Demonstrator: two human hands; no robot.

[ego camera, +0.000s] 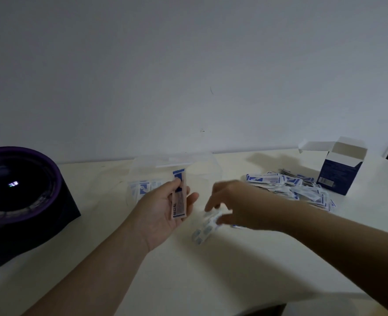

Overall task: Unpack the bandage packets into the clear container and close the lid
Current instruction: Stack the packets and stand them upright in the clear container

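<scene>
Careful: your left hand (pixel 165 208) pinches a packet stack (pixel 179 197) in front of the clear container (pixel 202 169); right hand (pixel 231 206), blurred, grabs loose packets (pixel 205 226), grip unclear. Rushing w/ a loose hold could scatter them off the table (pixel 211 270).

We see the right hand (pixel 231 205) smeared by motion, so its fingers (pixel 211 207) and their grip cannot be read. The packets (pixel 205 226) at its seven o'clock are blurred too, and we cannot count them. The clear container (pixel 202 169) barely shows; its walls and lid melt into the table. Print on the box (pixel 339 172) is too small to read. The dark device (pixel 22 197) is cut off at nine o'clock.
</scene>
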